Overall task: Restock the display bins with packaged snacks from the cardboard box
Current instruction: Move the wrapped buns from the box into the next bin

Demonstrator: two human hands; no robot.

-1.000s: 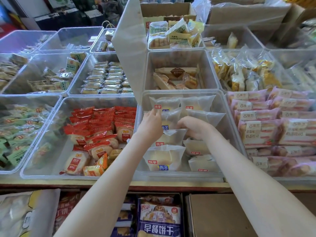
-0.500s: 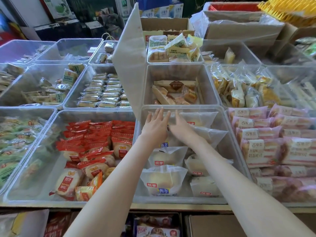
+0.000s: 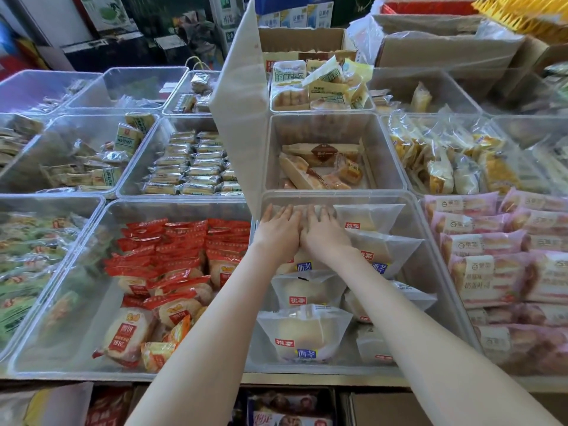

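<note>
Frosted white bread packs [image 3: 305,332] w/ red labels fill clear bin [image 3: 442,290]; left hand [image 3: 278,230] & right hand [image 3: 322,232] flat, fingers straight, pressing rear pack

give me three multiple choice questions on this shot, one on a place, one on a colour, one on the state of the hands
1. Where are the left hand and right hand? A in a cardboard box B in the white-packet bin C under the counter
2. What colour are the packets in the bin to its left? A red B blue C black
3. How do the hands lie? A as fists B lifting a packet high C flat, fingers straight, on the white packets
Key: 1 B, both lie inside its walls; 2 A, red wrappers; 3 C, no finger curls.
</note>
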